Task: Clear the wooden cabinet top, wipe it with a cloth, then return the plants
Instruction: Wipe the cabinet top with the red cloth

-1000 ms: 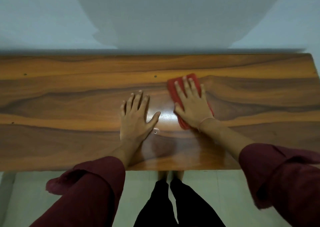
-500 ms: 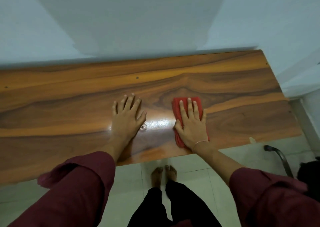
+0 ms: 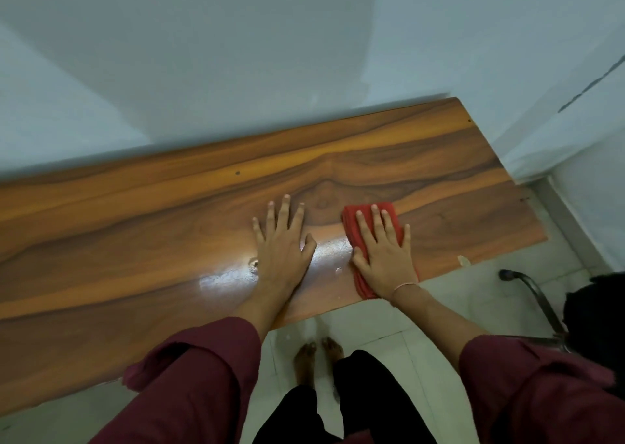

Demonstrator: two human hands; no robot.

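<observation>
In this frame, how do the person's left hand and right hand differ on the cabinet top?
The left hand lies bare on the wooden cabinet top; the right hand presses on the red cloth. The right hand's wrist carries a thin band; the left hand's wrist shows none. Both lie flat, palm down, fingers straight, pointing toward the wall.

Red cloth (image 3: 372,230) on an orange-brown cabinet top (image 3: 135,240) with dark swirling grain; maroon sleeves (image 3: 203,376), black trousers (image 3: 355,403), pale blue-grey wall (image 3: 236,54).
</observation>
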